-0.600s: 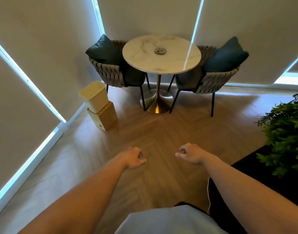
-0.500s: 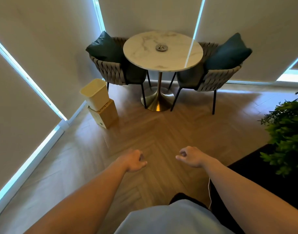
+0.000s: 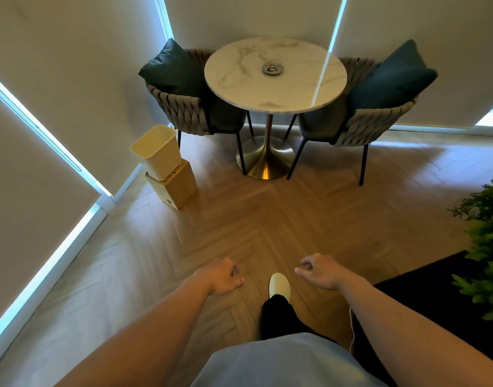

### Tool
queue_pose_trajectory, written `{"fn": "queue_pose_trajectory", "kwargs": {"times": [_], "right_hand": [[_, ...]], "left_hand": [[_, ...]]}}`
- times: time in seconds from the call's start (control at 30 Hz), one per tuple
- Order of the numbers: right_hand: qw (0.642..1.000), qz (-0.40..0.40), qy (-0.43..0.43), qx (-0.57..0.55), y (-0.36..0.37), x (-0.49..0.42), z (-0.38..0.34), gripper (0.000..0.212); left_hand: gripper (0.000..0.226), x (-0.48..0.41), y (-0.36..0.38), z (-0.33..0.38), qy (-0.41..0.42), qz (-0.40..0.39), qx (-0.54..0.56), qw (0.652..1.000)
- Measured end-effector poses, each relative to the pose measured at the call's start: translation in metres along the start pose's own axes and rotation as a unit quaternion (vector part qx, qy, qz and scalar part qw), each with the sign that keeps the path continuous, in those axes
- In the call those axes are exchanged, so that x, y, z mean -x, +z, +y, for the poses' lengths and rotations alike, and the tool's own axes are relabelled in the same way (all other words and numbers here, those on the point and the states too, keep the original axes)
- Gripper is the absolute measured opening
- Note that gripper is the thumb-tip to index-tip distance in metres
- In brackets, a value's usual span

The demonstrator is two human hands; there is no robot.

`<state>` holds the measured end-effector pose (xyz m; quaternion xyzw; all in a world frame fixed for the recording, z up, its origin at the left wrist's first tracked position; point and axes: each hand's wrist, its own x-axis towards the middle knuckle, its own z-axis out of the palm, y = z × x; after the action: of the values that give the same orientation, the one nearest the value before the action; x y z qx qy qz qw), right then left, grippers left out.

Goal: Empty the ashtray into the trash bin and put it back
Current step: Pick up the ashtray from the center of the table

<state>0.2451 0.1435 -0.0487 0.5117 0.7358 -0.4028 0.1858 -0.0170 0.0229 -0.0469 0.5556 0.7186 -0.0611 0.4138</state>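
A small round metal ashtray [image 3: 273, 69] sits near the middle of a round white marble table [image 3: 239, 88] on a gold pedestal. A cream trash bin [image 3: 158, 152] stands on a wooden box [image 3: 178, 188] at the left, by the wall. My left hand [image 3: 221, 277] and my right hand [image 3: 318, 270] hang low over the wooden floor, far short of the table. Both are loosely curled, with nothing in them. My foot in a pale shoe [image 3: 279, 284] shows between them.
Two woven chairs with dark teal cushions, one [image 3: 183, 107] left and one [image 3: 373, 118] right, flank the table. A green plant [image 3: 485, 247] stands at the right over a dark rug [image 3: 424, 297]. Roller blinds cover the windows all around.
The view has moved closer to the table and bin. My foot in the pale shoe has stepped forward into sight between my hands. Both hands stay curled and empty.
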Motion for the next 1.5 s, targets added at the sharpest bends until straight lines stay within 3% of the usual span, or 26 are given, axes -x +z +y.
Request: {"fn": "queue_pose_trajectory", "kwargs": {"times": [0.3, 0.77, 1.03, 1.5], "right_hand": [[0.999, -0.034, 0.005, -0.021, -0.051, -0.064, 0.015, 0.063], [0.996, -0.062, 0.007, -0.056, -0.161, -0.149, 0.041, 0.061], [0.996, -0.063, 0.004, -0.066, -0.204, -0.183, 0.044, 0.062], [0.998, -0.015, 0.014, -0.056, -0.284, -0.283, 0.004, 0.061]], "left_hand": [[0.047, -0.075, -0.044, 0.028, -0.021, -0.044, 0.030, 0.998], [0.040, -0.177, -0.127, 0.104, -0.012, -0.019, 0.090, 0.996], [0.036, -0.218, -0.159, 0.107, -0.018, -0.012, 0.078, 0.997], [0.029, -0.327, -0.264, 0.079, 0.043, -0.003, 0.062, 0.997]]}}
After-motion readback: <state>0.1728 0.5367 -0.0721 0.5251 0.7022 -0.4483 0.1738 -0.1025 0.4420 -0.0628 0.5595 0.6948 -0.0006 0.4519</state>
